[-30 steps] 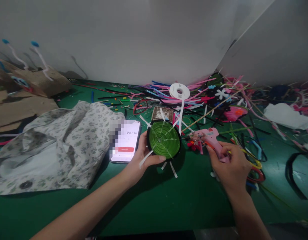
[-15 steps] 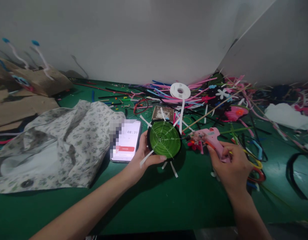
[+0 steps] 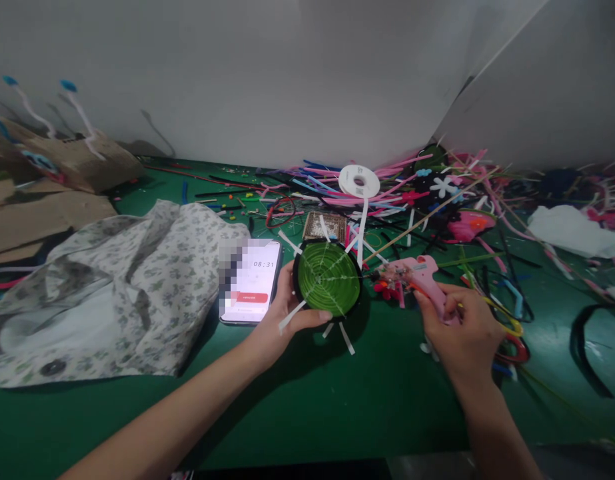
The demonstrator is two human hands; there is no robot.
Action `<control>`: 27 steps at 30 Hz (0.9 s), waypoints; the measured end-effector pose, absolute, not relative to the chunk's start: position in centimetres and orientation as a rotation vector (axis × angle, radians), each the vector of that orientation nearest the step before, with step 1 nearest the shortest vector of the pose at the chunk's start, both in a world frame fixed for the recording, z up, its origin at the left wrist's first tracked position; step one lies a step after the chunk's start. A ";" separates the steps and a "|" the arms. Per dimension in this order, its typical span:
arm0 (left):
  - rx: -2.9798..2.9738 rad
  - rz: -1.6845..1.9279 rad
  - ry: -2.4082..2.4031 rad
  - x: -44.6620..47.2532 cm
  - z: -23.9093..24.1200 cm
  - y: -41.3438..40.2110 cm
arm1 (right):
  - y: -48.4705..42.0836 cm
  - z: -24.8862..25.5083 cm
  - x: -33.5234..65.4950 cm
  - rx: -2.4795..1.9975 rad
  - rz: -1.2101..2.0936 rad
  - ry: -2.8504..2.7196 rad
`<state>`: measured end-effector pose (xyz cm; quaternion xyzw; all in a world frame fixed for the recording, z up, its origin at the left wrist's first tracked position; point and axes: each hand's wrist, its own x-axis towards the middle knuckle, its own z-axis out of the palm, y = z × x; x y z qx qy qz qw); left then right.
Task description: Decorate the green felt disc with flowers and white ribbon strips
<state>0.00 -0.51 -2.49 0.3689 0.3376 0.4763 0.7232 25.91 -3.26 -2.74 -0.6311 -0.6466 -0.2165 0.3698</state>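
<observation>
We take the phone [image 3: 254, 280] as the reference point. Just right of the phone, the left hand [image 3: 287, 313] grasps the green disc [image 3: 332, 280] by its black rim: thumb over the lower front edge, fingers behind. We judge that this edge grip keeps most of the face exposed and the disc steady. Short white strips [image 3: 347, 339] project outward around the rim.

Farther right of the phone, the right hand [image 3: 460, 327] is closed around the handle of the pink glue gun [image 3: 426, 268]. The nozzle points left at the disc's right edge, presumably to keep the tip aimed at the rim; we cannot tell whether it touches, or whether the trigger is pressed.

Beyond the phone and to its right lies the white spool [image 3: 346, 179], its ribbon [image 3: 363, 230] running down to the disc's edge. Left of the phone lies the patterned cloth [image 3: 187, 267], probably set aside to leave both hands working room.
</observation>
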 end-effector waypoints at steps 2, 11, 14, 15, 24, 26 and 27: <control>0.820 1.050 0.743 0.0 -2.5 -0.5 | -3.2 -2.8 25.9 -1.613 -0.565 -1.656; 0.811 1.067 0.742 0.1 -2.5 -0.7 | -3.0 -2.9 26.1 -1.563 -0.601 -1.676; 0.807 1.060 0.744 0.1 -2.4 -0.7 | -3.2 -2.9 26.1 -1.558 -0.590 -1.687; 0.806 1.056 0.747 0.1 -2.4 -0.7 | -3.2 -2.8 26.1 -1.555 -0.588 -1.689; 0.816 1.050 0.751 0.0 -2.6 -0.7 | -3.2 -2.9 26.2 -1.546 -0.580 -1.680; 0.811 1.052 0.754 -0.1 -2.7 -0.7 | -3.1 -2.9 26.2 -1.545 -0.574 -1.677; 0.809 1.049 0.754 -0.1 -2.6 -0.7 | -3.1 -2.9 26.2 -1.542 -0.571 -1.677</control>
